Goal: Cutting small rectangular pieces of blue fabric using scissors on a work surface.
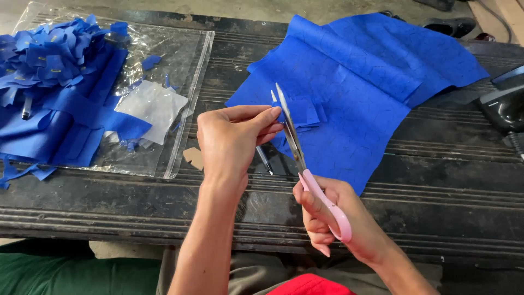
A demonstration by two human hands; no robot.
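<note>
My left hand (232,139) pinches a small piece of blue fabric (305,112) between thumb and fingers, held up above the table. My right hand (327,216) grips pink-handled scissors (297,147); their metal blades point up and away and are slightly apart at the edge of the small blue piece. Beneath the hands lies a large sheet of blue fabric (360,82), marked with thin drawn outlines.
A dark ridged wooden table (447,186) bears everything. At left, a clear plastic bag (180,82) lies under a heap of blue cut pieces and strips (49,71) and a white scrap (155,104). A pen (265,160) lies under my hands; a black object (505,106) sits at right.
</note>
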